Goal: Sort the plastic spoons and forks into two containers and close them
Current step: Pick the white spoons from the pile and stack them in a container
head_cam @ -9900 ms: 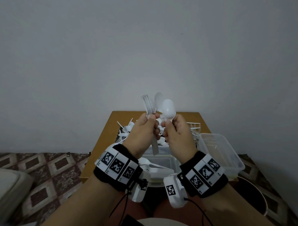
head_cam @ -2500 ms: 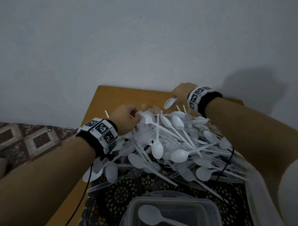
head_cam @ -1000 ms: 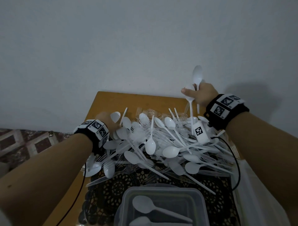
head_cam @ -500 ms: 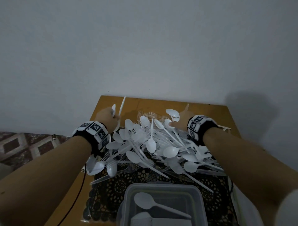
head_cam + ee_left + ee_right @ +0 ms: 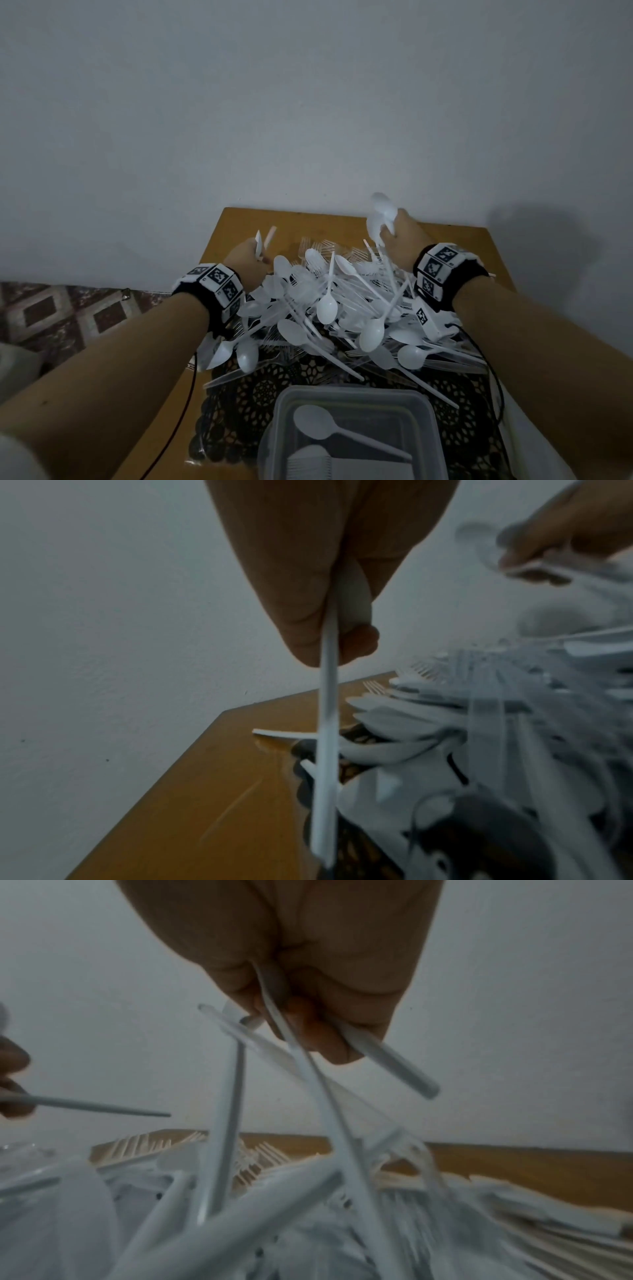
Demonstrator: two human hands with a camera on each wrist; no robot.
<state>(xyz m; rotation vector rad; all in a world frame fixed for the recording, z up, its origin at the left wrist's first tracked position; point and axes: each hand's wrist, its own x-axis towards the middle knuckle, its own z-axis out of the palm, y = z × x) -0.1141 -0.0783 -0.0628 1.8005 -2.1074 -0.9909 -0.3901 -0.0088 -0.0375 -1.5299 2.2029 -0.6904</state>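
Nearest the camera, a clear plastic container [image 5: 352, 431] sits open at the front edge of the tabletop [image 5: 239, 226], on a dark lace mat [image 5: 260, 390]; one white spoon [image 5: 337, 430] lies inside it, with what looks like fork tines [image 5: 308, 462] below, too dim to confirm. A second container cannot be made out clearly at the right edge. Behind it, the pile of spoons and forks [image 5: 329, 308] covers the middle of the tabletop, handles crossed and interlocked. Left hand [image 5: 246, 260] at the pile's far left: fingers [image 5: 301, 620] clamped on one thin white handle [image 5: 327, 723], which hangs down past the wrist camera; spoon or fork not determinable. Right hand [image 5: 402, 240] at the far right, raised above the pile: fingers [image 5: 342, 1031] curled round several spoon handles [image 5: 308, 1069], bowls [image 5: 382, 212] above the knuckles. Risks, by judgement: the right-hand bundle splays at different angles, so one handle may slip out on the way to the container. The hanging handles overlap the pile and could snag it, dragging pieces off the tabletop. If forks do share the near container, the sort is already mixed. Far end: bare tabletop, then a plain wall [image 5: 308, 102].
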